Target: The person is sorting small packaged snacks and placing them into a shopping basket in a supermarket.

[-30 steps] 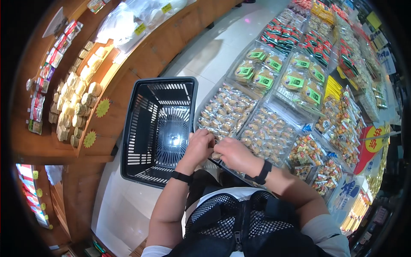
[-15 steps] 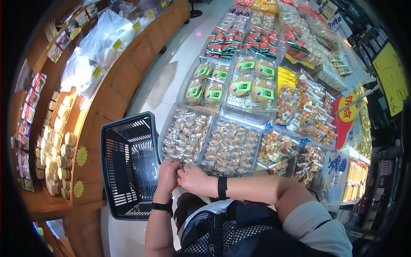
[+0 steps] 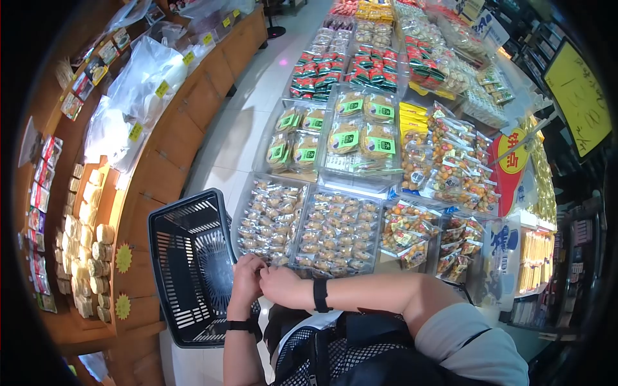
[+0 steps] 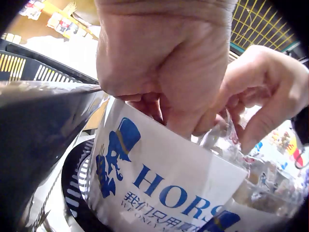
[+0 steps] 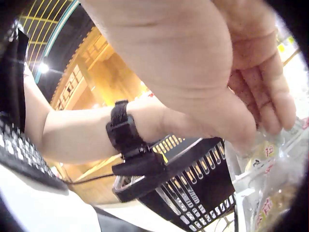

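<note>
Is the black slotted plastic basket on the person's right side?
No, in the head view the basket is on the person's left, nearer the left hand than the right hand.

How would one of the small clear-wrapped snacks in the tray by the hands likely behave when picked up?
A wrapped snack is probably light, since each looks small beside the right hand. Its shiny wrapping may feel slippery. The wrinkles in that film suggest a floppy outside, though how fragile the contents are cannot be told.
</note>
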`<state>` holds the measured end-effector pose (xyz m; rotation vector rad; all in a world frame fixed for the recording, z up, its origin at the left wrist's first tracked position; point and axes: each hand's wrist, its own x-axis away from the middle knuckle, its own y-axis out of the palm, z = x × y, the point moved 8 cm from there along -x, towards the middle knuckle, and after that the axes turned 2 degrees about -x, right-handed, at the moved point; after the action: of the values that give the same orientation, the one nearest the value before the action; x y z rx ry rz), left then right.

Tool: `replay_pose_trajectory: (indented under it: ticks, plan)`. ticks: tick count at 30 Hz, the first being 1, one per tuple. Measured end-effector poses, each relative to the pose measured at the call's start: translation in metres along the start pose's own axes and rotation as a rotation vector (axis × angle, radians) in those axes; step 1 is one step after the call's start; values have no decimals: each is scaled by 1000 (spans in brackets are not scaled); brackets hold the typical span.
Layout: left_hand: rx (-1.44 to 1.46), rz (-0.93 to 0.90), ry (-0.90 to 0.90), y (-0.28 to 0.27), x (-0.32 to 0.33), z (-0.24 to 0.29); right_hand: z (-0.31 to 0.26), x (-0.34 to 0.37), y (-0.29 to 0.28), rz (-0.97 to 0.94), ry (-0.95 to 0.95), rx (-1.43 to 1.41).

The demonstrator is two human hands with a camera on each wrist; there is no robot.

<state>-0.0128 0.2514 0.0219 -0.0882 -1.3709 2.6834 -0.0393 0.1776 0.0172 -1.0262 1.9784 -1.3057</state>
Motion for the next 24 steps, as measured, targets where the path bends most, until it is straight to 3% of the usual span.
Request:
replay_pose_trajectory:
  ticks: [2,8,12,14,18,22,24]
  plan:
    - [28,7,-6,-1,3,0,9,0,-4,2,19,-229]
    - [25,6,-8,4,1,-11,-1,0,2,166,-70,-194]
    - [40,27,-20,5,5,-13,26,9,0,95,82,-433]
    - [24,-23,-22,6,8,-11,36,24,-41,49,159,-410]
    - [9,-4,10,3,9,-6,87,68,-110,349,333,-378]
    - [-8,13,-2,-1,15,-7,134,126,-138,529,654,-699]
    - [40,-17,19,3,9,-9,131,129,-138,578,592,-666]
